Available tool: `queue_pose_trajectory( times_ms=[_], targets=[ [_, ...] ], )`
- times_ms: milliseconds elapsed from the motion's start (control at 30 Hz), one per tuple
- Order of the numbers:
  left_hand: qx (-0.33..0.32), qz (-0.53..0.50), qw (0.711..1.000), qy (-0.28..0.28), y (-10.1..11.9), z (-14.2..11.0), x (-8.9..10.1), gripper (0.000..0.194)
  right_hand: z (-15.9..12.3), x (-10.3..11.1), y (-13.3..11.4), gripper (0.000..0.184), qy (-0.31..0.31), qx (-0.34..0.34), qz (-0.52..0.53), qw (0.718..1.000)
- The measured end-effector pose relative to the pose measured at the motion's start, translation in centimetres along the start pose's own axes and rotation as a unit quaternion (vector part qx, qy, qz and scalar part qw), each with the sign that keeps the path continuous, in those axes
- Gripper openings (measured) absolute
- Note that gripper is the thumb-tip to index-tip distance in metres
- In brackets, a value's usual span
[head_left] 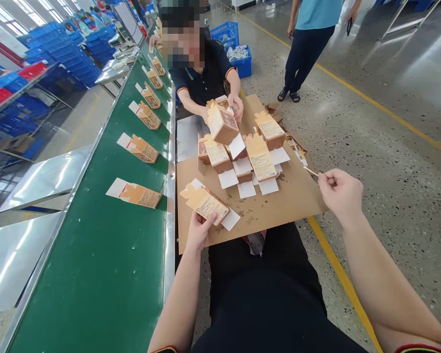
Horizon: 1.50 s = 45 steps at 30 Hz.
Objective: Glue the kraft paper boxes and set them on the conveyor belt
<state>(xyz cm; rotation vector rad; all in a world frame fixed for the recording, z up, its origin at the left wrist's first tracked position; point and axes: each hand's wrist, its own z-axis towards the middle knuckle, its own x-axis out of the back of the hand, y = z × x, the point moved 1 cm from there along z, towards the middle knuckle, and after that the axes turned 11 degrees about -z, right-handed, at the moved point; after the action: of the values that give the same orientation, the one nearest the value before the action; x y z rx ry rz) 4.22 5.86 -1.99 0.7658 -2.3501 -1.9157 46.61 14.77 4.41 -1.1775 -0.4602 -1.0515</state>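
My left hand grips a small brown-and-orange carton near the front left of the cardboard sheet. Its thumb lies on the printed face, and the carton's white end flap sticks out to the right. Out past the sheet's right edge, my right hand pinches a thin cotton swab between thumb and fingers, white tip pointing left. Between and beyond my hands, similar cartons lie heaped with white flaps open. A co-worker across from me holds another carton above the heap.
On the left runs a green conveyor belt with a metal edge, carrying a row of cartons. The cardboard sheet bears damp-looking spots. Blue crates stand on the floor behind the co-worker. Another person stands at the upper right.
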Motion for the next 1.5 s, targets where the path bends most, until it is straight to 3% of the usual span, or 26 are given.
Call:
queue_pose_trajectory(
  times_ms=[100,233,367,500,667,833,1033,1300,1400,1500],
  targets=[
    [-0.007,0.014,1.000,-0.002,0.1,-0.3,-0.5,0.076,-5.3,0.3,-1.8,0.043,0.032,0.007,0.065,0.997],
    [-0.015,0.029,0.999,-0.002,0.4,-0.4,-1.4,0.078,-12.5,-3.2,-5.9,0.034,-0.094,0.097,0.159,0.978],
    [-0.021,0.045,0.999,-0.006,0.8,-0.3,-2.1,0.075,-16.2,-7.4,-9.1,0.036,-0.184,0.201,0.162,0.948],
    [-0.009,0.045,0.999,-0.014,0.9,-0.4,-2.4,0.073,-16.5,-9.6,-9.9,0.037,-0.203,0.252,0.116,0.939],
    [-0.011,0.039,0.999,-0.007,0.8,-0.5,-2.7,0.073,-15.9,-10.3,-9.3,0.034,-0.185,0.262,0.076,0.944],
    [-0.064,0.070,0.996,0.007,1.1,-1.2,-2.2,0.081,-14.7,-8.9,-8.0,0.033,-0.128,0.193,0.128,0.964],
    [-0.139,0.182,0.971,0.066,-0.1,-3.1,-0.7,0.084,-14.7,-6.2,-6.5,0.036,-0.142,0.080,0.191,0.968],
    [-0.139,0.245,0.956,0.076,-1.4,-3.0,-1.3,0.074,-15.2,-6.4,-7.0,0.040,-0.156,0.074,0.212,0.962],
    [-0.153,0.228,0.953,0.125,-0.2,-3.0,0.8,0.077,-15.5,-6.7,-7.3,0.040,-0.151,0.078,0.232,0.958],
    [-0.202,0.198,0.930,0.234,2.9,-3.5,6.7,0.087,-15.8,-6.5,-7.1,0.043,-0.132,0.061,0.238,0.960]
  ],
)
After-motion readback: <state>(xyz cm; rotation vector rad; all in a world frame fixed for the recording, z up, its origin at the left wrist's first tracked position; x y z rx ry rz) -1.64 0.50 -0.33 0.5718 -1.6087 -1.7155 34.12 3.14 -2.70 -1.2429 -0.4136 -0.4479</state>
